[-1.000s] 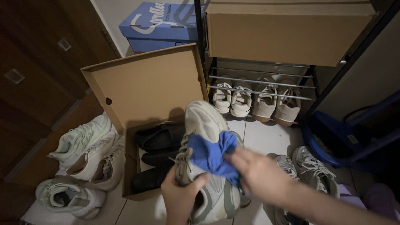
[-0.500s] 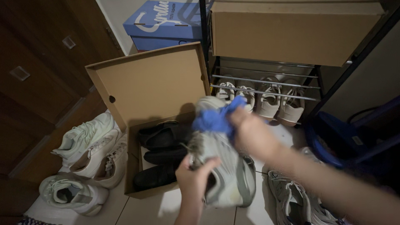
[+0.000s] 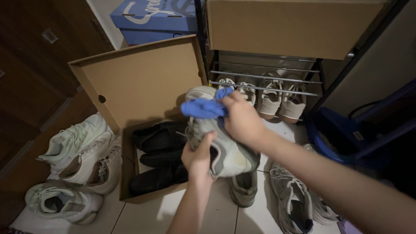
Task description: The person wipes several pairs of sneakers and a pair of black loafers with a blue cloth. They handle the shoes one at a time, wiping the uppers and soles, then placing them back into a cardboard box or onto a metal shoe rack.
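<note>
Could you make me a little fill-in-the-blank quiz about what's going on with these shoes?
1. The right hand presses a ____ cloth against the grey sneaker.
2. The left hand grips that sneaker from ____.
3. The open cardboard box on the floor holds ____ shoes.
4. Two pairs of pale shoes stand on the metal ____ at the back.

Missing words: blue; below; black; rack

The right hand (image 3: pixel 242 121) covered part of the blue cloth (image 3: pixel 203 108) and the grey sneaker (image 3: pixel 221 147), whose heel the left hand (image 3: pixel 198 157) hid. At twelve o'clock the blue box (image 3: pixel 151 17) and the brown carton (image 3: pixel 294 26) ran off the top edge. The black shoes (image 3: pixel 158 158) at nine o'clock of the sneaker lay too dark for detail.
</note>
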